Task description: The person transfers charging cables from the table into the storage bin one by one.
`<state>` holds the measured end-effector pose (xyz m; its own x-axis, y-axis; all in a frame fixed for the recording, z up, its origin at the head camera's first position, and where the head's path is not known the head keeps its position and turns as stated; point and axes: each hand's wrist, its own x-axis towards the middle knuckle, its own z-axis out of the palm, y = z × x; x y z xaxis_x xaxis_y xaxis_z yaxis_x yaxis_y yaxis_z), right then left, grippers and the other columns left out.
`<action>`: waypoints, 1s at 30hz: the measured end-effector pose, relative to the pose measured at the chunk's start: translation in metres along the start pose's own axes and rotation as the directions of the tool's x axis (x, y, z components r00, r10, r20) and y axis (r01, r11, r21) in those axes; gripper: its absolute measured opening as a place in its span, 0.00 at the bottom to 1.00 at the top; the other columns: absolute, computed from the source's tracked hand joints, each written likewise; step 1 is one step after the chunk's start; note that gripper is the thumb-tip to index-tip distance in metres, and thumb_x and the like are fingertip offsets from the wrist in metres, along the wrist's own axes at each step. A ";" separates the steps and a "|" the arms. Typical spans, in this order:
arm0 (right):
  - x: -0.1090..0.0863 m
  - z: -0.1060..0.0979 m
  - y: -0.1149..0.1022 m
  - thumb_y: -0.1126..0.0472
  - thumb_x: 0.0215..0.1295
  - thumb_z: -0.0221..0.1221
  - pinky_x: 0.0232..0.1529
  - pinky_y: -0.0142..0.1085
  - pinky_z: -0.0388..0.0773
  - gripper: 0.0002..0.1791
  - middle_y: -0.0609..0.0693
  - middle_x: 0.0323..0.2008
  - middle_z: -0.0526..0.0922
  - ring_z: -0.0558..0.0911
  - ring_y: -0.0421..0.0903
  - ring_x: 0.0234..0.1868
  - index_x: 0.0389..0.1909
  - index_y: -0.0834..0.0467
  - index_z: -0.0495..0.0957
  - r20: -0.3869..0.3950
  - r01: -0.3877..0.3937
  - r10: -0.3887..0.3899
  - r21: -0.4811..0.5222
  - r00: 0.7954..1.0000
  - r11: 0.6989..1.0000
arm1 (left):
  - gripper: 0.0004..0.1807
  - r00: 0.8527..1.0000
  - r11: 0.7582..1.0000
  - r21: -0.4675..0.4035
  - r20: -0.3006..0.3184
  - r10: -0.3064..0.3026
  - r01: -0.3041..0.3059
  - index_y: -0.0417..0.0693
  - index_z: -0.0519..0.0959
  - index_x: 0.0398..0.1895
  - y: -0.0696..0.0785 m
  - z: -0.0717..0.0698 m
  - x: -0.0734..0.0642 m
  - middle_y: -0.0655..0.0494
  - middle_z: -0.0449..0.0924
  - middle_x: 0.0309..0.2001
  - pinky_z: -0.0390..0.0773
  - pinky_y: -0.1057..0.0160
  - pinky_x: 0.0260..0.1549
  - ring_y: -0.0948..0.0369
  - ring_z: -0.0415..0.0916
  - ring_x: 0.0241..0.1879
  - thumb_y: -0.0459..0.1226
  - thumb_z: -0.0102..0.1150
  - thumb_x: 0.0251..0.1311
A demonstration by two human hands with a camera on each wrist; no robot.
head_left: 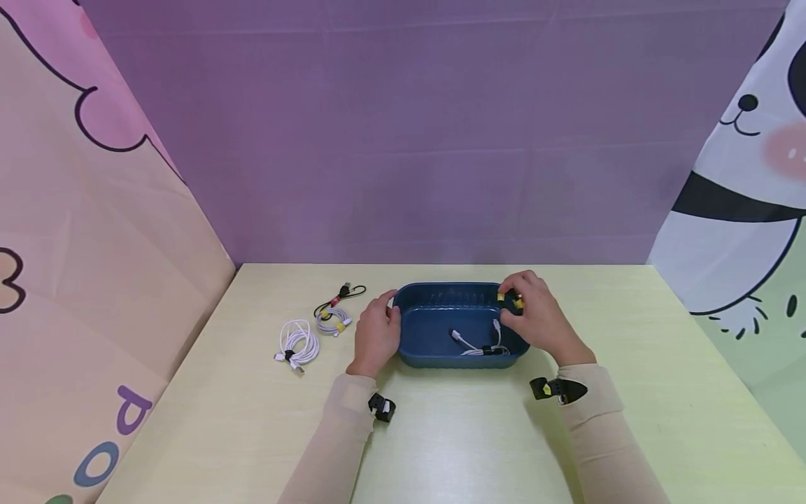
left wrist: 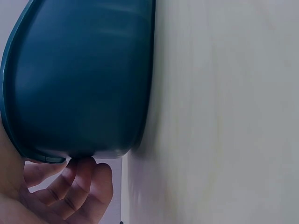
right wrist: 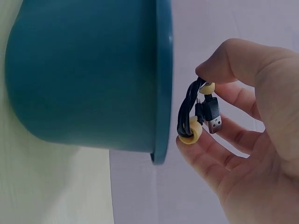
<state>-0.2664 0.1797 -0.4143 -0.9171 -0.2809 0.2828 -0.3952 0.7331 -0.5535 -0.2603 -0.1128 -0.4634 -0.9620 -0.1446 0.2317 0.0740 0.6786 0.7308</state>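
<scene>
A blue plastic bin (head_left: pixel 441 361) stands on the table. My left hand (head_left: pixel 376 334) grips its left end, with curled fingers (left wrist: pixel 84 182) against the outer wall in the left wrist view. At the bin's right end, above the rim, my right hand (head_left: pixel 538 315) pinches a coiled black USB cable (right wrist: pixel 188 105) between thumb and fingers. Yellow ties bind that coil, and its metal plug points away from the thumb. Inside the bin, at the front right, lies a white cable (head_left: pixel 481 349) bundled with a black tie.
Left of the bin lie a large white coiled cable (head_left: pixel 301 343), a smaller pale coil with yellow ties (head_left: pixel 332 323) and a black cable with a red tie (head_left: pixel 334 299). A purple backdrop (head_left: pixel 403 140) rises behind the table (head_left: pixel 466 434), with printed cloths at both sides.
</scene>
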 end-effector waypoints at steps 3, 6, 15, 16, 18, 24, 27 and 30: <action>0.000 0.001 -0.001 0.66 0.63 0.64 0.60 0.58 0.75 0.18 0.61 0.60 0.72 0.71 0.59 0.59 0.53 0.61 0.76 0.004 -0.001 0.001 -0.005 1.000 1.000 | 0.21 1.000 1.000 -0.001 0.001 -0.005 0.005 0.48 0.76 0.68 0.000 0.000 0.000 0.49 0.75 0.33 0.67 0.64 0.23 0.58 0.70 0.25 0.37 0.53 0.75; 0.000 0.001 -0.002 0.66 0.63 0.64 0.60 0.58 0.75 0.17 0.61 0.60 0.72 0.71 0.59 0.58 0.53 0.61 0.76 0.004 0.004 -0.004 -0.007 1.000 1.000 | 0.21 1.000 1.000 -0.001 0.001 -0.007 0.007 0.48 0.76 0.68 0.001 -0.001 0.000 0.49 0.76 0.33 0.67 0.64 0.23 0.58 0.70 0.25 0.37 0.53 0.75; 0.000 0.005 -0.001 0.66 0.63 0.64 0.61 0.57 0.75 0.16 0.61 0.59 0.73 0.71 0.60 0.60 0.52 0.61 0.76 0.003 0.029 -0.029 -0.016 1.000 0.999 | 0.21 1.000 1.000 0.000 0.003 -0.002 0.002 0.49 0.76 0.68 0.000 0.000 0.001 0.50 0.75 0.33 0.66 0.64 0.23 0.58 0.70 0.25 0.37 0.53 0.75; 0.000 0.005 -0.001 0.66 0.63 0.64 0.61 0.57 0.75 0.16 0.61 0.59 0.73 0.71 0.60 0.60 0.52 0.61 0.76 0.003 0.030 -0.030 -0.016 1.000 0.999 | 0.21 1.000 1.000 0.000 0.002 0.000 0.000 0.49 0.76 0.68 0.000 0.000 0.001 0.50 0.75 0.33 0.66 0.64 0.23 0.58 0.70 0.25 0.37 0.53 0.75; 0.000 0.005 -0.001 0.66 0.63 0.65 0.61 0.57 0.75 0.16 0.61 0.59 0.73 0.71 0.60 0.60 0.52 0.61 0.77 0.002 0.035 -0.035 -0.013 0.999 0.999 | 0.21 1.000 1.000 -0.001 0.000 0.003 -0.003 0.49 0.76 0.68 -0.001 0.000 0.001 0.50 0.75 0.33 0.66 0.63 0.23 0.58 0.70 0.25 0.37 0.53 0.75; 0.001 0.010 -0.002 0.65 0.64 0.65 0.60 0.56 0.76 0.17 0.60 0.59 0.73 0.72 0.60 0.59 0.52 0.60 0.77 0.015 0.037 -0.037 -0.017 0.999 0.999 | 0.21 1.000 1.000 -0.004 0.004 -0.003 0.003 0.48 0.76 0.68 0.000 -0.001 0.000 0.50 0.75 0.34 0.66 0.63 0.24 0.57 0.70 0.26 0.37 0.54 0.74; 0.001 0.013 -0.002 0.65 0.64 0.65 0.60 0.56 0.76 0.16 0.60 0.59 0.74 0.72 0.59 0.59 0.52 0.60 0.77 0.024 0.033 -0.032 -0.022 0.999 0.999 | 0.21 1.000 1.000 -0.003 0.007 -0.001 0.001 0.49 0.76 0.68 -0.001 0.000 0.000 0.50 0.76 0.34 0.67 0.63 0.25 0.57 0.70 0.27 0.38 0.54 0.75; 0.000 0.015 -0.002 0.66 0.65 0.65 0.60 0.56 0.76 0.16 0.60 0.59 0.74 0.72 0.59 0.58 0.53 0.60 0.77 0.032 0.036 -0.035 -0.027 0.999 0.999 | 0.21 1.000 1.000 -0.007 0.006 0.005 -0.005 0.48 0.76 0.68 -0.001 0.000 0.000 0.49 0.76 0.34 0.67 0.63 0.25 0.57 0.71 0.27 0.37 0.53 0.75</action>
<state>-0.2669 0.1689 -0.4253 -0.9041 -0.3260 0.2764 -0.4260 0.7389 -0.5220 -0.2605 -0.1128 -0.4640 -0.9632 -0.1363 0.2316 0.0811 0.6743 0.7340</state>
